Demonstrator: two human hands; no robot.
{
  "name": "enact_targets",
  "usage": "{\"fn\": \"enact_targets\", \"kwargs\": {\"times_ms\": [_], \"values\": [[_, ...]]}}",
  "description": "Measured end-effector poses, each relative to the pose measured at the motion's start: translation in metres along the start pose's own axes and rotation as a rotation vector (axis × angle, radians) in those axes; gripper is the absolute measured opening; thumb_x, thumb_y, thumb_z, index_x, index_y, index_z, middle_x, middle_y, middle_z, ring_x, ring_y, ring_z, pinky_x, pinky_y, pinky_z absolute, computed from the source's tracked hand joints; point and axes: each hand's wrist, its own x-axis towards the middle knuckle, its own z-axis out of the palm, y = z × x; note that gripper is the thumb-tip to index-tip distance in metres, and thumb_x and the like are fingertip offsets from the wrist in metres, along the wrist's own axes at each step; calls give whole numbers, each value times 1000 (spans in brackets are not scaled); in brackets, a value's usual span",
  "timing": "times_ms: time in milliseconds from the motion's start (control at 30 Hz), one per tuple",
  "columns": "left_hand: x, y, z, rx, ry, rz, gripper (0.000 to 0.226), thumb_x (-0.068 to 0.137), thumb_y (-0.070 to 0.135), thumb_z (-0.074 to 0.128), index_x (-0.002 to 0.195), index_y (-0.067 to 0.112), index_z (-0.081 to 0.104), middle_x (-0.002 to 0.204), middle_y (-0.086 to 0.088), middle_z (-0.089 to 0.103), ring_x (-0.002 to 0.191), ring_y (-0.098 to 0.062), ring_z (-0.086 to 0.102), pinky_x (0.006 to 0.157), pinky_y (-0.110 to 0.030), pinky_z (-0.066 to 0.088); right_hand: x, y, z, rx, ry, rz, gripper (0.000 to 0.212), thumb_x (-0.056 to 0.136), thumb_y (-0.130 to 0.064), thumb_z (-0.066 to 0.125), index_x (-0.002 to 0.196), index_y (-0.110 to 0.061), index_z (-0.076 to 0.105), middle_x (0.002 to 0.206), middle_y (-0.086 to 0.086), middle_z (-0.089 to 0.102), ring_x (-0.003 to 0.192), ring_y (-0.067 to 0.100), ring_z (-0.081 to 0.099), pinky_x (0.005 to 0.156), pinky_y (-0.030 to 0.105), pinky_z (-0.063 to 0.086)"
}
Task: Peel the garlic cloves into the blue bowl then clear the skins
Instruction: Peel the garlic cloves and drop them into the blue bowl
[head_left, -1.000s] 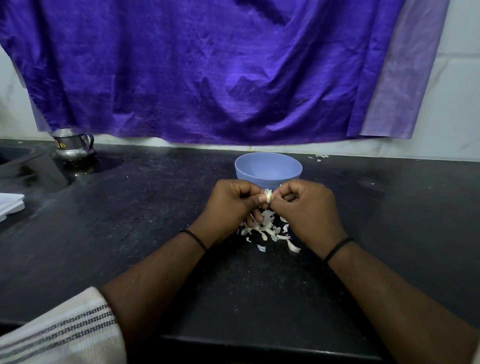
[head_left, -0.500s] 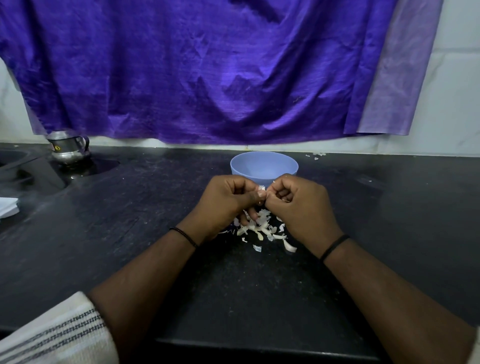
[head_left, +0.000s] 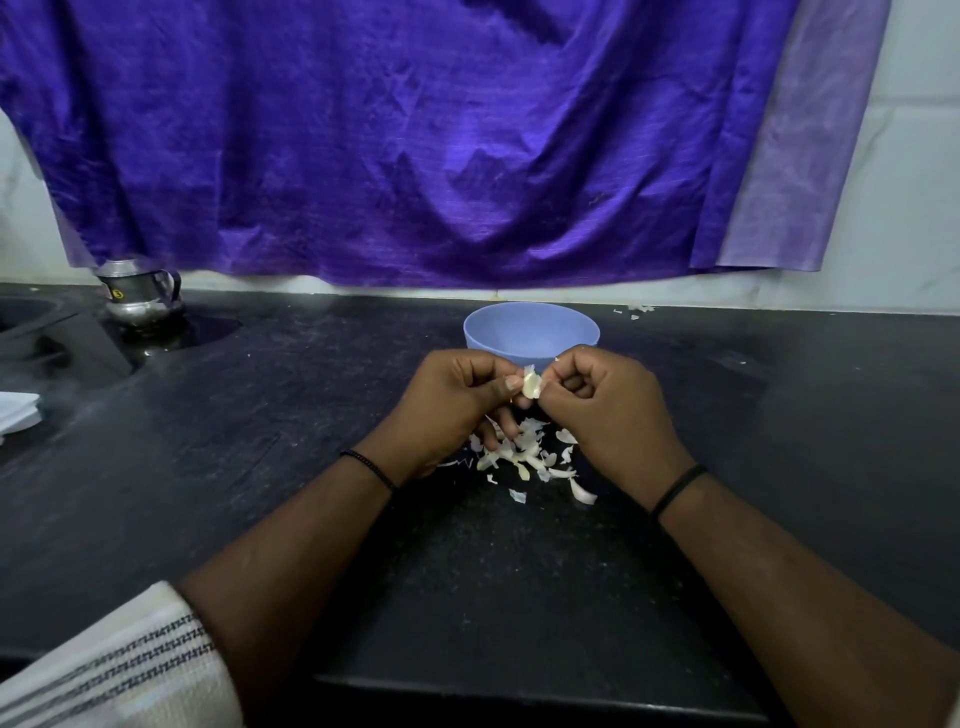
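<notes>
purple cloth hangs across the wall, widest thing in view, hem just above the counter edge. black stone counter below it, dusty, speckled. steel pot far left at the back, apart from the work. folded white paper at the left edge.

blue bowl sits upright at centre back, just beyond the knuckles. contents not visible from this angle.

left hand and right hand meet in front of the bowl, both with fingers curled. each pinches the same garlic clove between thumb and fingertips; clove is held above the counter, not resting on it. a flap of skin stands up off its top.

skin pile lies on the counter directly under the hands, loose pale flakes, one stray flake nearer the body. a few more scraps at the back right by the wall.

judgement: step in hand is stripping this clove; clearing has not started, since skins lie on the counter. to do it well: hold the clove firm with the left hand, catch the raised flap with the right thumbnail and pull along the clove's length, not across. rotate and repeat until bare. keep the hands short of the bowl rim so skins fall on the pile, not in with the cloves. papery flakes drift easily; move gently.
</notes>
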Motion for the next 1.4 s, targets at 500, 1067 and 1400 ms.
{"fn": "enact_targets", "kwargs": {"times_ms": [500,1067,1400], "values": [[-1,2,1,93,108,63,14,90,4,68,94,-9,67,61,-10,62,44,-12,55,40,-26,46,1,1,2,11,20,-20,11,82,-7,72,72,-11,68,61,-10,62,53,-2,52,54,9,41],[-3,4,2,15,13,58,17,92,5,65,95,-11,64,64,-5,64,49,-16,58,41,-26,45,2,5,4,186,-87,-15,12,80,-19,70,75,-10,64,65,-3,60,61,6,49,58,25,44],[-2,2,5,-37,11,45,18,96,5,60,93,-12,62,64,-10,62,48,-19,59,39,-25,44,2,5,6,192,-45,46,14,84,-10,71,73,-8,63,58,-14,54,55,1,45,55,18,40]]}}
